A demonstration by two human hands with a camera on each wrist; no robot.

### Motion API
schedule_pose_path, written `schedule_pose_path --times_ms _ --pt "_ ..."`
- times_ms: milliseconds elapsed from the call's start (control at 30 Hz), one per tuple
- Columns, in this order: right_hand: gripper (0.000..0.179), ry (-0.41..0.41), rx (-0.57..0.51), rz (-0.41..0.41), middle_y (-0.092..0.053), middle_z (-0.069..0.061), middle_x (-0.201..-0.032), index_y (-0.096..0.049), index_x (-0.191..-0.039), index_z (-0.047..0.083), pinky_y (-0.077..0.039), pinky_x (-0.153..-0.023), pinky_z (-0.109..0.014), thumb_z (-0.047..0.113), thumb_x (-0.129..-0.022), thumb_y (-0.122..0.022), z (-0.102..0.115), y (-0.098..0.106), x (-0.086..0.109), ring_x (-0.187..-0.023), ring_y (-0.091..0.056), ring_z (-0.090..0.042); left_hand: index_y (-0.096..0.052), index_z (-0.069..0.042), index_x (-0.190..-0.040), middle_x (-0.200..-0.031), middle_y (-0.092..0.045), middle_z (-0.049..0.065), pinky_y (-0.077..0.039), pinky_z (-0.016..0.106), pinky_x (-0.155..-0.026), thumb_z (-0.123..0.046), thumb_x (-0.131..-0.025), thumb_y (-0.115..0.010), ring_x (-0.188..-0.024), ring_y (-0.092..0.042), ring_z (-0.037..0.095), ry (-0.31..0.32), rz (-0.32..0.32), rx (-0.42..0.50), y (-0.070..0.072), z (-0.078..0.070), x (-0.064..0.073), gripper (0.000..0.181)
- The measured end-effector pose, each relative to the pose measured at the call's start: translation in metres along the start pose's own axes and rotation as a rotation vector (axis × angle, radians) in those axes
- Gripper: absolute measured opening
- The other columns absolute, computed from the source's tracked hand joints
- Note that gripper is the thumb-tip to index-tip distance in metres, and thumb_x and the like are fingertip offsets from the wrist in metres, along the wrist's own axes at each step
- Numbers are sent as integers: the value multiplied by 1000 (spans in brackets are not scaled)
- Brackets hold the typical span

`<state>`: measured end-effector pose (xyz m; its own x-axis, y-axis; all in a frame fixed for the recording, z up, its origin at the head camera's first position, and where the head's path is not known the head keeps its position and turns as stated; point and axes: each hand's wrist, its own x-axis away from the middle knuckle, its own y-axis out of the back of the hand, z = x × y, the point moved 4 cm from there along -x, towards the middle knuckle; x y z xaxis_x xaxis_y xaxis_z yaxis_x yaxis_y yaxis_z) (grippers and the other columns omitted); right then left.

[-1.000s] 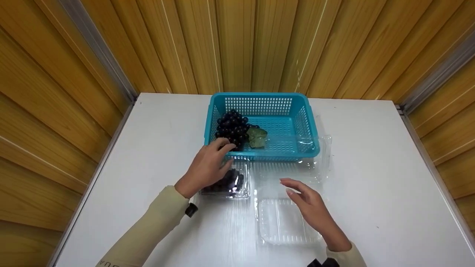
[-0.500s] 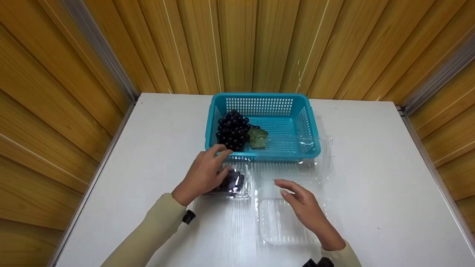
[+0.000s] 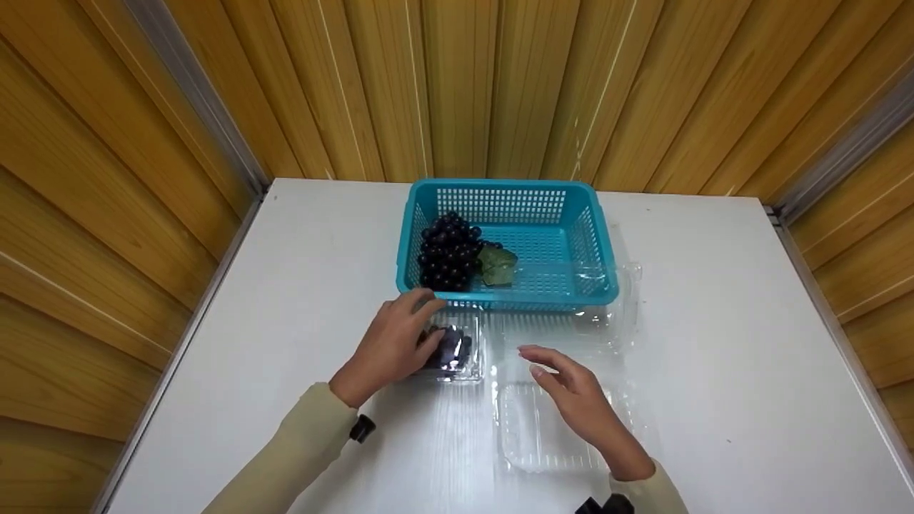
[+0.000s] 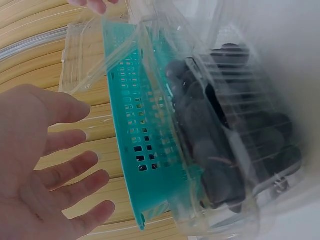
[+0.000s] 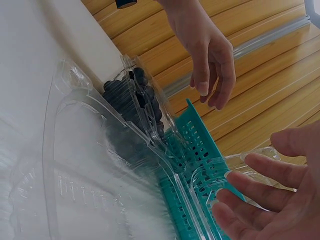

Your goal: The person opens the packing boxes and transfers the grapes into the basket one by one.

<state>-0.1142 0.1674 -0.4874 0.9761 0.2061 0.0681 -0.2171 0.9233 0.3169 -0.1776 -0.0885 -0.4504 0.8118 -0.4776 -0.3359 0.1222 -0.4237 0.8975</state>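
Observation:
My left hand (image 3: 393, 339) hovers over a clear plastic box of dark grapes (image 3: 457, 350), hiding its left part from above. Loosely spread fingers (image 4: 75, 167) show in the left wrist view, apart from that box with nothing in them. The box's lid lies over the grapes. To the right, my right hand (image 3: 578, 403) is held above an opened clear clamshell (image 3: 546, 439). Its fingers are relaxed, slightly bent and hold nothing. The clamshell's raised lid (image 3: 628, 303) overlaps the front right of the blue-green basket.
Behind both boxes stands the blue-green plastic basket (image 3: 500, 183). A bunch of dark grapes (image 3: 446, 250) with a green leaf (image 3: 497, 265) lies in its left side. The white table (image 3: 728, 321) is enclosed by wood-look panels (image 3: 457, 86).
My left hand has drawn back from the basket's front edge towards me. My right hand has shifted a little to the left. The boxes and the basket stay in place.

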Motion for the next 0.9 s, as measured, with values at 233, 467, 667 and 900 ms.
schedule_pose_path --times_ms 233,467,667,900 --pt "32 12 28 12 -60 -3 -135 -60 -128 15 -48 -97 -23 27 -99 -54 -1 -3 -2 -130 -52 -20 -54 -17 -134 -136 -52 6 -43 46 -104 -38 -90 -67 -125 -52 23 40 46 16 -4 1 5 51" --pt "31 10 37 12 -60 -2 -134 -61 -127 18 -48 -99 -29 27 -98 -55 0 -8 -4 -129 -53 -18 -48 -18 -140 -142 -48 7 -38 49 -108 -50 -83 -71 -132 -45 24 71 120 36 -10 3 10 69" --pt "33 14 37 24 -60 -2 -134 -60 -129 16 -47 -100 -31 28 -99 -55 1 -13 -5 -129 -53 -18 -42 -20 -145 -146 -43 6 -38 49 -108 -58 -79 -70 -136 -42 22 77 166 20 -14 6 15 81" --pt "32 29 22 25 -60 0 -134 -60 -128 16 -48 -100 -33 27 -99 -54 3 -16 -5 -129 -53 -19 -37 -20 -148 -151 -37 6 -33 55 -110 -65 -73 -70 -141 -35 24 66 212 3 -19 11 17 93"
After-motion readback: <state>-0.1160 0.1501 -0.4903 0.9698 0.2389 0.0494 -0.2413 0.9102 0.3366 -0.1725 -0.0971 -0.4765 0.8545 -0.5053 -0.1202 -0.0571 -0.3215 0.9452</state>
